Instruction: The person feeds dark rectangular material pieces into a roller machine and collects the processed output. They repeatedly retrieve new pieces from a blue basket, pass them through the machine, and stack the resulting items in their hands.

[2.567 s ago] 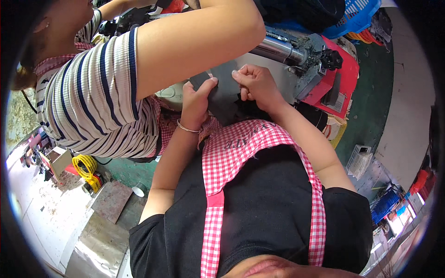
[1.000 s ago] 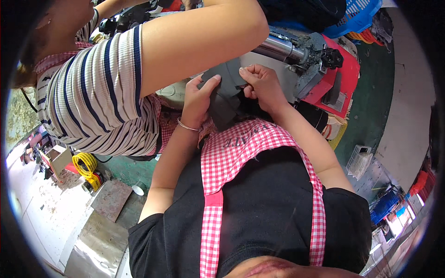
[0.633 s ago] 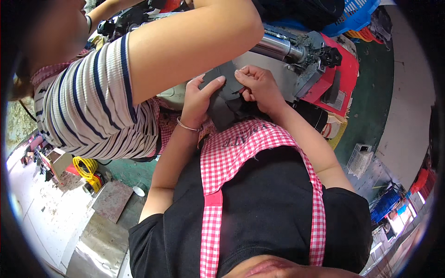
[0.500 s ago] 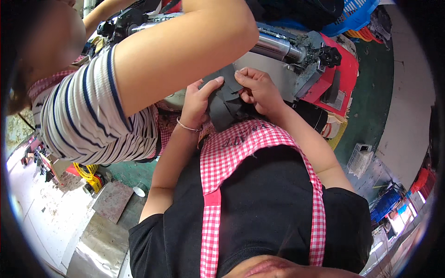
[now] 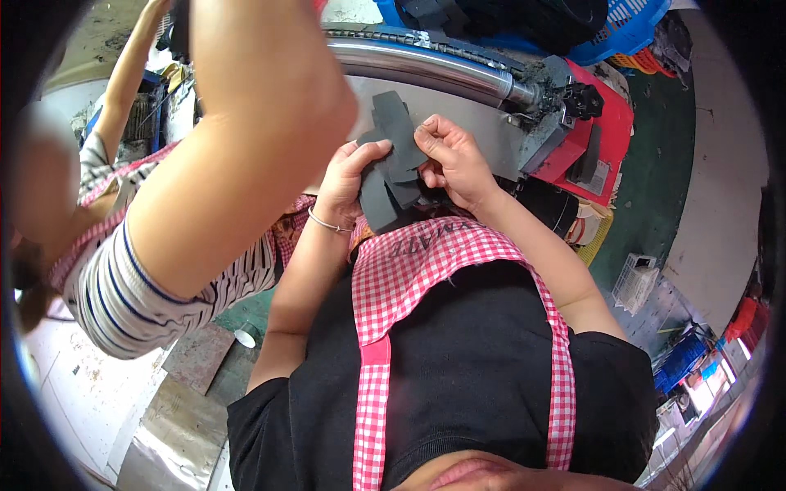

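Note:
Several thin dark grey strips [image 5: 391, 123], fanned across one another, are held before my chest. My left hand [image 5: 344, 176] is closed on their left side, with the thumb lying on top. At their right edge, my right hand [image 5: 460, 159] has thumb and index finger pinched together at a strip, the other fingers curled in. Beyond the strips is a machine's pale plate [image 5: 491, 139] with a shiny metal roller [image 5: 426, 69] behind it.
A co-worker's bare arm [image 5: 254, 139] with a striped sleeve crosses at the left, near my left hand. The machine's red side [image 5: 602, 123] carries a black knob [image 5: 583, 100]. A blue basket [image 5: 630, 33] of dark material stands behind. A white rack [image 5: 636, 282] is at the right.
The co-worker's arm has swung up and left, uncovering more of the roller and strips. The strips are turned slightly and lie more in view; my hands have barely moved.

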### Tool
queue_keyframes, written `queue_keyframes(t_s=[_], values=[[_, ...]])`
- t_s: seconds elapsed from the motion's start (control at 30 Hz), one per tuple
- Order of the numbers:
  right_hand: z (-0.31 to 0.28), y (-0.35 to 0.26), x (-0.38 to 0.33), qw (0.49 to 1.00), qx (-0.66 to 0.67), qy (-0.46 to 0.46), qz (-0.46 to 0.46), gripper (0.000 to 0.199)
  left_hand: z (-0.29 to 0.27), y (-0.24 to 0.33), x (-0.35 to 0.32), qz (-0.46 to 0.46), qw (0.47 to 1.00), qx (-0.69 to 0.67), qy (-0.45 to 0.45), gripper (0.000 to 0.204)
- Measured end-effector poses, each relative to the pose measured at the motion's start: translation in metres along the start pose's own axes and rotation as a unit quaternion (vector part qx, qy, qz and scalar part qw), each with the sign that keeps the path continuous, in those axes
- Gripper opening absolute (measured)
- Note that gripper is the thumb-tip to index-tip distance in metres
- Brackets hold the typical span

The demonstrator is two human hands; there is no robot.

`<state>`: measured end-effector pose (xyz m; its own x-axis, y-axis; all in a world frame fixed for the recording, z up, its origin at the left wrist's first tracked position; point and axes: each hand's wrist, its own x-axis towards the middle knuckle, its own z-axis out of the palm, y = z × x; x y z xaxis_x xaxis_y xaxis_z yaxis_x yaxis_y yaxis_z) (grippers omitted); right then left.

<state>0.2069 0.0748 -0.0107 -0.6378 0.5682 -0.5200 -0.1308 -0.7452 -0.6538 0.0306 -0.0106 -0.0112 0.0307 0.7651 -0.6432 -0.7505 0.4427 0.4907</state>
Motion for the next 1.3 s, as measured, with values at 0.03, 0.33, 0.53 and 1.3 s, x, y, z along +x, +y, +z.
queue_keyframes(t_s=[0.03, 0.33, 0.53, 1.3], values=[[0.000, -0.001, -0.001, 1.000, -0.014, 0.000, -0.013, 0.016, 0.003, 0.001, -0.001, 0.012, 1.000, 0.005, 0.011, 0.019], [-0.007, -0.005, 0.020, 0.984, -0.074, 0.163, -0.007, 0.025, 0.011, 0.001, -0.005, 0.119, 0.987, 0.066, 0.090, 0.019], [-0.001, 0.001, 0.009, 0.920, -0.354, 0.074, -0.153, 0.019, 0.012, -0.004, -0.001, 0.157, 0.982, 0.078, 0.077, 0.023], [-0.011, -0.015, 0.005, 0.998, -0.043, -0.024, 0.027, 0.015, 0.024, 0.003, -0.007, 0.113, 0.992, 0.053, 0.034, 0.020]])
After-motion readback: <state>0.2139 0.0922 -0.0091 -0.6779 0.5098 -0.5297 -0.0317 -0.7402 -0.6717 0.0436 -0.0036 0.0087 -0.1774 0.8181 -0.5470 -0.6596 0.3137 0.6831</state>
